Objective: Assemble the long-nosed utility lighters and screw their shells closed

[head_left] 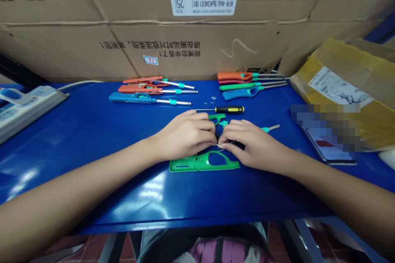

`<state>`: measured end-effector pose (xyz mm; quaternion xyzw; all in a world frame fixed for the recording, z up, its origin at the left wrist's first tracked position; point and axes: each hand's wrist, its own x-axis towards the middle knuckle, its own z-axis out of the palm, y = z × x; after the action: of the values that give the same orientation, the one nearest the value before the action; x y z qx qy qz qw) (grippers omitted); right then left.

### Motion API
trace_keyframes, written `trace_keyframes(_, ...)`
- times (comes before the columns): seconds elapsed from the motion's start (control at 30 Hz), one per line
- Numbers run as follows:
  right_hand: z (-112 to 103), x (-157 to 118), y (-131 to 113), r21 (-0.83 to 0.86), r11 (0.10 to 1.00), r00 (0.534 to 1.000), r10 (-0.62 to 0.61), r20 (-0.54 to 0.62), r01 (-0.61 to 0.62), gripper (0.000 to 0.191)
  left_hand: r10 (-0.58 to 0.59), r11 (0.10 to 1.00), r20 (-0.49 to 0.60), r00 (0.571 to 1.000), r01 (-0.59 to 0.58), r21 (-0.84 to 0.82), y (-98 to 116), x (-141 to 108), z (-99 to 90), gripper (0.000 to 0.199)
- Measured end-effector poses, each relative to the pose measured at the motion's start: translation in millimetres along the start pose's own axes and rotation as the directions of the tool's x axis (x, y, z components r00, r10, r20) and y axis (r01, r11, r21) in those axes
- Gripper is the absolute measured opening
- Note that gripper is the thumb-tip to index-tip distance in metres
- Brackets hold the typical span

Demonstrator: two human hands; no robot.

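My left hand (pixel 191 134) and my right hand (pixel 248 143) meet over the blue table, fingers curled. A thin pale wire (pixel 218 145) shows at the right thumb and fingertip pinch. The left fingertips bend in close to it, and what they grip is hidden. Just below them, a green lighter half-shell (pixel 200 163) lies with its inner side up. Another green shell piece (pixel 219 117) shows partly behind the left hand. Near the right fingers sits a small teal part (pixel 223 123). A metal lighter tube (pixel 273 128) with a teal collar sticks out beyond the right hand.
A black-and-yellow screwdriver (pixel 230 109) lies beyond the hands, near small white pins (pixel 212 98). Orange and blue lighters (pixel 131 97) lie back left; several more (pixel 240 93) lie back right. A phone (pixel 330 144), taped package (pixel 345 86), power strip (pixel 27 104) and cardboard box (pixel 173 33) surround the workspace.
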<state>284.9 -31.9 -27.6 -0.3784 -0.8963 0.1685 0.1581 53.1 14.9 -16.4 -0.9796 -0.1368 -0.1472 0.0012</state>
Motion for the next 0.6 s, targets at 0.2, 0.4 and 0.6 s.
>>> trace_keyframes(0.2,-4.4,-3.1,0.8,-0.06,0.996,0.998,-0.061,-0.004,0.061,0.017,-0.151,0.98,0.026,0.988,0.153,-0.129,-2.6,-0.3,-1.9,0.024)
trace_keyframes(0.4,-6.0,-3.0,-1.9,-0.067,0.996,0.999,-0.05,0.001,0.05,0.017,-0.15,0.981,0.05,0.987,0.155,-0.117,-5.3,0.6,3.3,0.017)
trace_keyframes(0.6,-2.9,-2.0,-2.7,-0.046,0.998,0.999,-0.032,-0.024,0.031,0.016,-0.195,0.974,0.039,0.98,0.198,-0.112,-3.3,1.8,3.5,0.014)
